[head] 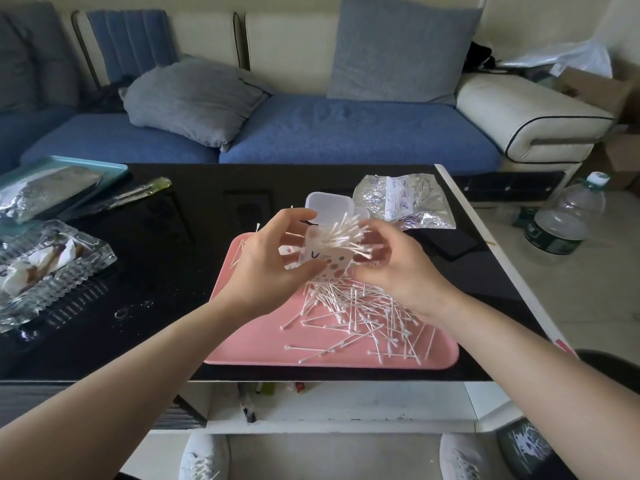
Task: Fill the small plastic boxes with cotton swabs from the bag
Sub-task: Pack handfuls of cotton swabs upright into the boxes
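Holding position above the near table edge, both hands meet over a pink rectangular plastic tray point(256, 344). The left hand point(266, 261) grasps a small translucent plastic box point(327, 266) with a dotted printed label, thumb across its front and fingers curled behind it. The box is raised clear of the tray and tilted, with its mouth pointing up and to the right. A white flip lid point(329, 206) stands open just behind it; the hinge itself cannot be made out.

A bundle of white cotton swabs point(346, 233) fans out of the box mouth. The right hand point(394, 271) is curled round this bundle from the right, with its thumb at the box's lower corner.

Loose white cotton swabs point(363, 318) lie in a tangled heap on the right half of the tray, directly below the hands, with a few strays towards the near rim. A crinkled clear plastic bag point(405, 202) with blue print lies flat on the glossy black table point(156, 258), just beyond the tray to the right.

Elsewhere on the table: a ribbed clear glass dish point(55, 271) at the left holding crumpled wrappers, and a teal tray point(114, 169) at the far left carrying a silvery packet. A clear plastic water bottle point(561, 220) stands on the floor to the right. A blue sofa point(346, 133) with a grey cushion point(190, 95) runs behind the table.
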